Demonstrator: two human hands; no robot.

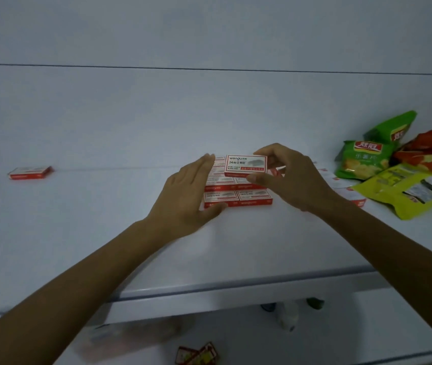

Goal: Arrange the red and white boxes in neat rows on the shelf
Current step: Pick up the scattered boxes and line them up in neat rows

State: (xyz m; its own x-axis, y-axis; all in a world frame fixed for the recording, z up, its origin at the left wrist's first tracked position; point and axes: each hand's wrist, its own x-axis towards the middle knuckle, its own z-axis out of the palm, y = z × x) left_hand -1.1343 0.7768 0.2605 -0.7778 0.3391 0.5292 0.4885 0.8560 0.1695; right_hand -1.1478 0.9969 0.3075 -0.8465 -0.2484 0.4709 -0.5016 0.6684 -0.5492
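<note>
White shelf point(78, 233) before us: our right hand point(288, 177) pinches a red and white box point(245, 165) over the rows point(238, 200), left hand point(186, 196) flat against them; next, we reckon, set it flush.

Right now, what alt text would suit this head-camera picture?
A right hand holds a red and white box over a block of matching boxes on a white shelf; the left hand touches the block's side. A lone box lies at left, snack bags at right.
</note>
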